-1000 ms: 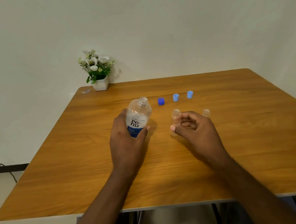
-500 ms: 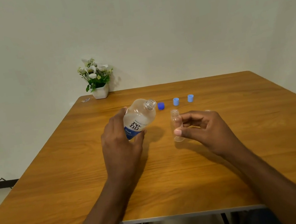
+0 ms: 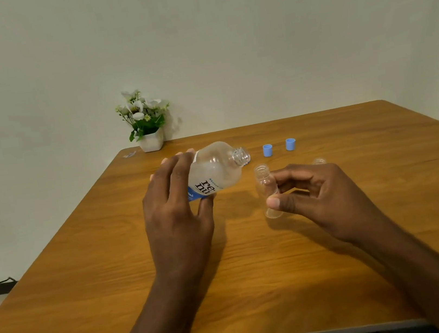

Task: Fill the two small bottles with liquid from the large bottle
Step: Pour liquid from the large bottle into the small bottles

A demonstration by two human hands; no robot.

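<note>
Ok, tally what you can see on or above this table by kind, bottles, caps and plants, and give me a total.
large bottle: 1
small bottles: 2
light blue caps: 2
potted flowers: 1
Total: 6

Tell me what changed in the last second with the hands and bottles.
The left hand tipped the large bottle from upright to nearly horizontal, its open mouth now toward the small bottle pinched in the right hand. Both grips unchanged. The second small bottle, two light blue caps and flower pot stayed put.
</note>
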